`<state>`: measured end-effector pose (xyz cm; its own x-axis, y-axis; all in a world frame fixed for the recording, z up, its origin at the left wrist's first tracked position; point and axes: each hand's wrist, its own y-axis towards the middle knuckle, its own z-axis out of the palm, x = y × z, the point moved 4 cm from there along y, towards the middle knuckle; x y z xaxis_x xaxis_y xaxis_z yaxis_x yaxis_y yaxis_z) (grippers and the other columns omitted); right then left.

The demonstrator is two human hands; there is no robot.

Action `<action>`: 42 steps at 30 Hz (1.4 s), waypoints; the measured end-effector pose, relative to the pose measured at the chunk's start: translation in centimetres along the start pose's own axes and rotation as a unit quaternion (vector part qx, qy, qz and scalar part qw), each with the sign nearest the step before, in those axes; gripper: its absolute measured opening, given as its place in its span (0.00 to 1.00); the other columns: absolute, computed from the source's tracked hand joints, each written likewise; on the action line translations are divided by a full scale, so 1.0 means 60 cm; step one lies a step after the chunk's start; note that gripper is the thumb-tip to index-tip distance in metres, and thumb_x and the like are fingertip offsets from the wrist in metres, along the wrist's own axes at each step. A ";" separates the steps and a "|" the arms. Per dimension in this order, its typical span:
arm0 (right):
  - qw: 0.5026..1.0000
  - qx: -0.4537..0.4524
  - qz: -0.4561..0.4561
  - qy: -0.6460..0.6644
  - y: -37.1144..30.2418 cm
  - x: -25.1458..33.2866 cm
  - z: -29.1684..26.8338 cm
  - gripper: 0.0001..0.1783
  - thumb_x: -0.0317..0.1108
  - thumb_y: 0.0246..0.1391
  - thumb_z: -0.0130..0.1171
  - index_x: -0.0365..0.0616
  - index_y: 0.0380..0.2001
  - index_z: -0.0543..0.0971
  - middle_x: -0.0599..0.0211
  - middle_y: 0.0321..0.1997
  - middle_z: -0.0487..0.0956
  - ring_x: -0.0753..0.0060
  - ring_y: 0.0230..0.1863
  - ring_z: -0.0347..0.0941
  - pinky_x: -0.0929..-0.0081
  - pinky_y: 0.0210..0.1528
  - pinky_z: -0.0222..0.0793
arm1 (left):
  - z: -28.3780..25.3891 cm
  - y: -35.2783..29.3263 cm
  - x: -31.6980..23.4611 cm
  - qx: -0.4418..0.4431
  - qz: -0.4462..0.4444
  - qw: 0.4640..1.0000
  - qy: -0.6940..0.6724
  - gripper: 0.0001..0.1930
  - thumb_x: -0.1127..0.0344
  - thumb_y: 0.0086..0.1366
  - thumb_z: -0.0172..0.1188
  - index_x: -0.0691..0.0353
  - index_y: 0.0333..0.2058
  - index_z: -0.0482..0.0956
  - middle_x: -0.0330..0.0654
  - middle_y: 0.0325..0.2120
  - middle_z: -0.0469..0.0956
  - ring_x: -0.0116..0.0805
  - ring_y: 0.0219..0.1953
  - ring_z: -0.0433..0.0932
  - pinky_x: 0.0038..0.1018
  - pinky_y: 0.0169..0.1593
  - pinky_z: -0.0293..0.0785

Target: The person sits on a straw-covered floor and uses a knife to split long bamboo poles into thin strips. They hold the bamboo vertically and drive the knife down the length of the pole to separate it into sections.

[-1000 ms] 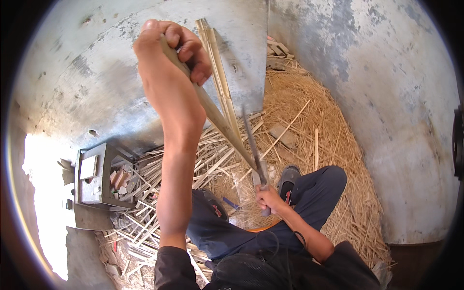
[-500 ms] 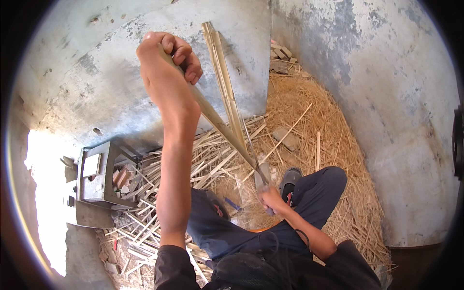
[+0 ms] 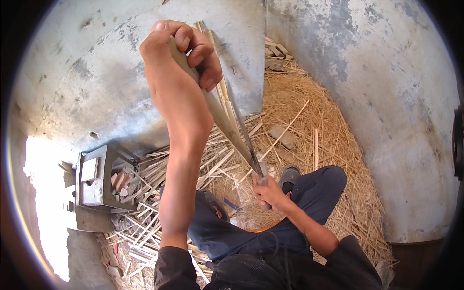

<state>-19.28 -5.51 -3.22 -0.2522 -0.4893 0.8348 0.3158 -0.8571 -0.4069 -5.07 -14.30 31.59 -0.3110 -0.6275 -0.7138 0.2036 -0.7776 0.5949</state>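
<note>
My left hand point(image 3: 186, 58) is raised high on the left, its fingers wrapped round the upper end of a long bamboo strip point(image 3: 220, 116). The strip slants down to the right, and its lower end comes close to my right hand point(image 3: 273, 193). That hand is closed on the wooden handle of a long knife, whose narrow blade point(image 3: 243, 126) points up and away beside the strip. Whether blade and strip touch, I cannot tell. Behind them, split bamboo lengths point(image 3: 222, 92) lean against the wall, partly hidden by my left hand and the strip.
Cut strips point(image 3: 145, 227) lie heaped to the left, and thin shavings point(image 3: 333, 145) cover the floor to the right. A grey box-like stand point(image 3: 104, 181) is at the left. Metal-looking walls point(image 3: 377, 121) curve around. My bent legs point(image 3: 314, 193) frame the floor in front.
My left hand has shifted right with the bamboo strip, now overlapping the leaning bamboo. In my right hand the knife has tilted, so more of its blade shows, reaching farther up.
</note>
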 end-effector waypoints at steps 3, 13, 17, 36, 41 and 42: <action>0.989 -0.072 0.126 0.037 0.024 -0.165 -0.097 0.09 0.22 0.53 0.53 0.45 0.23 0.66 0.76 0.15 0.60 0.82 0.13 0.54 0.76 0.14 0.51 | -0.003 0.005 0.000 -0.016 -0.011 1.000 -0.019 0.17 0.49 0.72 0.41 0.53 0.28 0.56 0.34 0.20 0.56 0.25 0.17 0.53 0.25 0.24 0.49; 0.999 0.015 0.005 0.051 -0.006 -0.009 0.011 0.07 0.22 0.53 0.53 0.46 0.26 0.67 0.76 0.16 0.62 0.82 0.13 0.56 0.77 0.14 0.52 | -0.002 0.008 0.006 0.048 -0.022 0.998 -0.033 0.17 0.49 0.71 0.41 0.52 0.28 0.56 0.34 0.19 0.54 0.25 0.16 0.52 0.25 0.23 0.48; 0.999 0.033 -0.010 0.039 -0.002 -0.026 0.013 0.07 0.23 0.52 0.52 0.47 0.27 0.67 0.77 0.15 0.59 0.83 0.13 0.54 0.78 0.14 0.51 | -0.004 0.012 0.006 0.040 -0.026 0.998 -0.035 0.17 0.49 0.70 0.41 0.52 0.27 0.55 0.33 0.19 0.54 0.25 0.16 0.51 0.25 0.22 0.47; 0.987 -0.094 0.069 0.111 0.028 -0.174 -0.042 0.07 0.22 0.52 0.53 0.45 0.25 0.67 0.74 0.17 0.62 0.81 0.13 0.56 0.76 0.14 0.53 | -0.021 0.032 0.023 -0.028 0.002 1.000 0.005 0.15 0.52 0.71 0.40 0.54 0.29 0.58 0.35 0.21 0.57 0.27 0.18 0.55 0.25 0.25 0.52; 0.962 -0.158 0.190 0.115 0.025 -0.240 -0.107 0.04 0.24 0.54 0.53 0.42 0.27 0.69 0.72 0.17 0.64 0.79 0.13 0.58 0.75 0.13 0.53 | -0.021 0.024 0.020 -0.038 0.009 0.999 0.014 0.17 0.50 0.72 0.41 0.55 0.29 0.59 0.36 0.22 0.58 0.27 0.19 0.56 0.26 0.26 0.53; 0.975 -0.129 0.143 0.109 0.019 -0.210 -0.086 0.06 0.24 0.53 0.53 0.43 0.26 0.68 0.73 0.17 0.63 0.80 0.13 0.57 0.76 0.14 0.53 | -0.014 0.018 0.019 -0.048 0.010 0.999 0.020 0.18 0.49 0.73 0.42 0.55 0.30 0.59 0.36 0.22 0.59 0.27 0.19 0.56 0.26 0.26 0.54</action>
<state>-20.48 -1.17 -16.11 -0.3848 -0.7123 0.5869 0.1680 -0.6793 -0.7143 -4.42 -15.88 31.10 -0.2696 -0.6432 -0.7167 0.2978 -0.7635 0.5731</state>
